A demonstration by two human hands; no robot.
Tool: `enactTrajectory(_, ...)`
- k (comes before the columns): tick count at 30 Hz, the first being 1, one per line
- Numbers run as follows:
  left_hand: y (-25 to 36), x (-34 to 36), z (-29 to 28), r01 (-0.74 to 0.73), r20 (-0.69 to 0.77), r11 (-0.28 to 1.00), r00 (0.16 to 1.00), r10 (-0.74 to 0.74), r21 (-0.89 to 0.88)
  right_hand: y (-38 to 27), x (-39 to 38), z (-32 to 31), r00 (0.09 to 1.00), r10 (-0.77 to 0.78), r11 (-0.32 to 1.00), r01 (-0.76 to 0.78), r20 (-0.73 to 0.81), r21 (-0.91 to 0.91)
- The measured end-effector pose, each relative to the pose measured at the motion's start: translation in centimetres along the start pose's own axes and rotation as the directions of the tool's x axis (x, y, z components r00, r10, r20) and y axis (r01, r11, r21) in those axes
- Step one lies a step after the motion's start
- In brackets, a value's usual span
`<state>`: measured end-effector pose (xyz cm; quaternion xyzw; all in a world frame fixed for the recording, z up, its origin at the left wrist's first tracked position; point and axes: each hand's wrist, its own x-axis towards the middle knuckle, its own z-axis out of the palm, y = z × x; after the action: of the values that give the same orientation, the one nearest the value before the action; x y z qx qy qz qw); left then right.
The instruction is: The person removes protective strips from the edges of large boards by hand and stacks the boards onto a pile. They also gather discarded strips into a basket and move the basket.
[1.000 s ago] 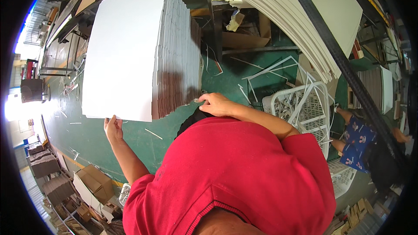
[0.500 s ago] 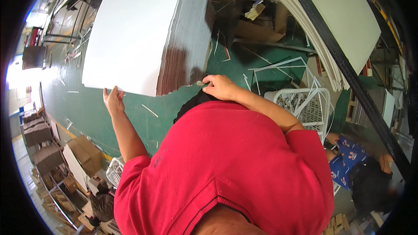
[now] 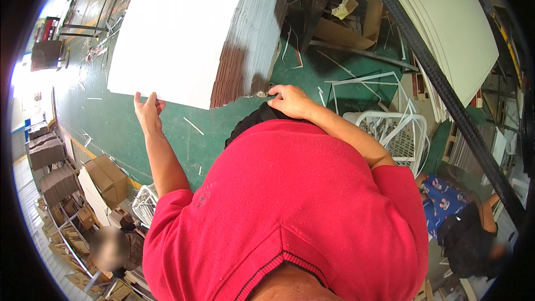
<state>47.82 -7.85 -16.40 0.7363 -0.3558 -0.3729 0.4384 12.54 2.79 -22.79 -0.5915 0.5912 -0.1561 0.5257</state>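
In the head view a tall, uneven stack of boards with a large white top sheet (image 3: 173,28) fills the upper middle. My left hand (image 3: 149,110) grips the sheet's lower left edge between thumb and fingers. My right hand (image 3: 291,101) is at the stack's lower right corner, fingers curled by a small pale round object (image 3: 262,93); what they hold, if anything, I cannot make out. My red-shirted torso faces the stack, with dark cloth just below the right hand.
Curved boards (image 3: 462,33) and a black bar (image 3: 429,67) are at right. A white plastic basket (image 3: 390,134) stands on green floor with scattered strips. One person (image 3: 457,217) is at lower right, another (image 3: 125,251) at lower left. Cardboard boxes (image 3: 108,178) lie at left.
The stack and both my hands have shifted upward in the picture, with the surroundings moving slightly too. The person at lower left has come further into view. My hands keep similar positions on the stack.
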Motion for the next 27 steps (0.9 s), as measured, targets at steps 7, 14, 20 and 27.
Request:
enactTrajectory(7,1.4,-0.8,-0.1,-0.177,0.008,0.762,0.975,0.221,0.623,0.7,-0.1,0.4,1.0,0.01,0.912,-0.001,-0.02,0.411)
enactTrajectory(14,4.8,-3.8,3.4,-0.35,0.094,0.794,0.931,0.351,0.497,0.8,-1.4,0.8,0.985,0.005,1.0,-0.004,-0.171,0.008)
enactTrajectory(20,4.8,-5.8,10.4,-0.507,0.371,0.819,0.839,0.397,0.27,2.2,-6.8,-3.2,0.878,0.054,0.984,0.035,-0.475,0.176)
enactTrajectory(27,3.5,-13.4,17.5,-0.467,0.654,0.874,0.704,0.276,0.134,5.3,-18.6,-11.4,0.287,0.094,0.943,0.28,-0.953,0.177)
